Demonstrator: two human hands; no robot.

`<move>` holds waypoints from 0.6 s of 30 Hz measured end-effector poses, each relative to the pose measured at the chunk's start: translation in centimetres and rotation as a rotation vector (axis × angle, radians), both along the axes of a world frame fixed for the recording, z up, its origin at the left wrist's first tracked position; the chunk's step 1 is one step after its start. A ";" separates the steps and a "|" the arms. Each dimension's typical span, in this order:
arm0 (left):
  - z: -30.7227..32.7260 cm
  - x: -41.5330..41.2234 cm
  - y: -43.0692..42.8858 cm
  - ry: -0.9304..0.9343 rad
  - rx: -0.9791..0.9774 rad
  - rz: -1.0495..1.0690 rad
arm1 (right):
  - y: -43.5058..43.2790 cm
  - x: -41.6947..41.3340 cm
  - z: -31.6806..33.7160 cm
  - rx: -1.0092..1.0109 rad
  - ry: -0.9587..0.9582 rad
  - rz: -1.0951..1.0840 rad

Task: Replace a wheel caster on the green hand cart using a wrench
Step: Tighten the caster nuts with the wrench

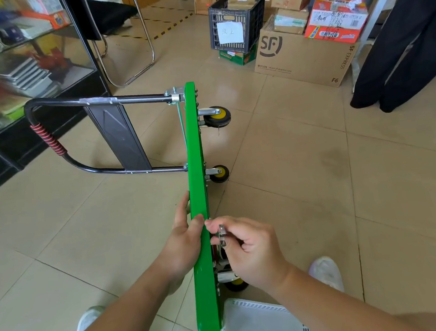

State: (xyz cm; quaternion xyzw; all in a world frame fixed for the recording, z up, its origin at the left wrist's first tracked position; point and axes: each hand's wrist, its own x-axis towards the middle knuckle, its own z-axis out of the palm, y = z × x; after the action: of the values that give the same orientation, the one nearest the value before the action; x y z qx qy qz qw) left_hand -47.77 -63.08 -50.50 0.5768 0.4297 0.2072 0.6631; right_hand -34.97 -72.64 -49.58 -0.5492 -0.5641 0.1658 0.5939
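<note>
Your left hand [185, 242] grips green cart [197, 193] edge | right hand [247, 249] pinches small metal part [222, 235] | white basket [260, 324] contents hidden | black crate [237, 22] holds a box.

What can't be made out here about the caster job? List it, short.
- Head view: the caster nearest the person is mostly hidden behind the right hand; only part of its wheel shows.
- The small metal piece in the right hand's grip is too covered by fingers to identify.
- The cart's underside is seen edge-on, so its bolts can't be checked.
- The white basket is cut off by the bottom edge.
</note>
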 end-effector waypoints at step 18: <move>0.0 0.3 -0.1 0.037 0.013 0.028 | 4.1 0.2 2.8 -0.227 0.260 -0.061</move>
State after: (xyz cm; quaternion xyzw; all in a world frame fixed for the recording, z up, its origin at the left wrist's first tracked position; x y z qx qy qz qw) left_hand -47.47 -63.15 -50.54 0.5790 0.4486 0.2083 0.6482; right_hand -34.76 -68.57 -46.82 -0.6034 -0.4433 0.2801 0.6008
